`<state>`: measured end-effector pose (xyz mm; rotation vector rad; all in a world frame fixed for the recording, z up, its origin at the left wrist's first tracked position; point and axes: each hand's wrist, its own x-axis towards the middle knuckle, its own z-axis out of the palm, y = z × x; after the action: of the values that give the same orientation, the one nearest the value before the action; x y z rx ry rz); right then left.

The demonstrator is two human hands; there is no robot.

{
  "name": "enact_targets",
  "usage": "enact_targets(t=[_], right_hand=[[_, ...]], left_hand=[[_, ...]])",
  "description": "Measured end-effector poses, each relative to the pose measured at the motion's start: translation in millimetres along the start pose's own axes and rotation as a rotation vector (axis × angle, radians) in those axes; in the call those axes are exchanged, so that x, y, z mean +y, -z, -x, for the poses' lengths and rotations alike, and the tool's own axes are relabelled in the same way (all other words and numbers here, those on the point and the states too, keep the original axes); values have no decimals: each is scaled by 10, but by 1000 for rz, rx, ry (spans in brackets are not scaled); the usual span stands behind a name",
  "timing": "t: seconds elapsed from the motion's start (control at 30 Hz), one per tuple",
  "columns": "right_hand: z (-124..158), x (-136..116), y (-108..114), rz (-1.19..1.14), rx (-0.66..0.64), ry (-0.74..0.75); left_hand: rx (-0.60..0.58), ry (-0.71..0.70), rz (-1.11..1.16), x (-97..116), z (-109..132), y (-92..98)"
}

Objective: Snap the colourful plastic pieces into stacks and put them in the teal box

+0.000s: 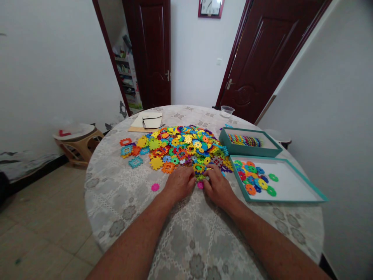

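Observation:
A broad heap of colourful plastic interlocking pieces covers the middle of the table. At its front edge my left hand is closed, thumb and fingers together at the tips. Facing it, my right hand has bent fingers, also closed at the tips. A small yellow-green interlocking piece lies between the fingertips of both hands, partly hidden by them. Just below it is a pink disc, close to my right thumb. Another pink disc rests apart on the tablecloth, left of my left hand.
On the right, a teal box lid holds loose notched discs; behind it a teal box contains rows of stacked discs. Glasses lie on paper at the back left. A clear plastic cup stands at the far edge.

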<state>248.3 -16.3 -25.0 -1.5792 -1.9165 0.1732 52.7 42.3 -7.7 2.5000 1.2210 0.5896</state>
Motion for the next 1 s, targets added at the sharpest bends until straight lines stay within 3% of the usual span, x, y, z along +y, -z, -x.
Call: enact_targets(t=[0.2,0.43,0.53,0.67,0.83,1.0], right_hand=[[-30,-33,182,-76,67,117],[-35,4,283,-299,12,-147],[-28,15,246,-444,-14,-197],[-24,-26,148,-570,-83,-227],[-54,-84,106,-495,-84,-293],[-76,-49,88,-505,-66,-290]], left_hand=[[91,65,179,-61,-16,57],[303,289,417,-188,-39,174],[358,288,540,-202,-54,178],[269,244,727,-120,-79,115],[97,305,1065,-33,-89,45],[31,237,951,-22,-84,77]])
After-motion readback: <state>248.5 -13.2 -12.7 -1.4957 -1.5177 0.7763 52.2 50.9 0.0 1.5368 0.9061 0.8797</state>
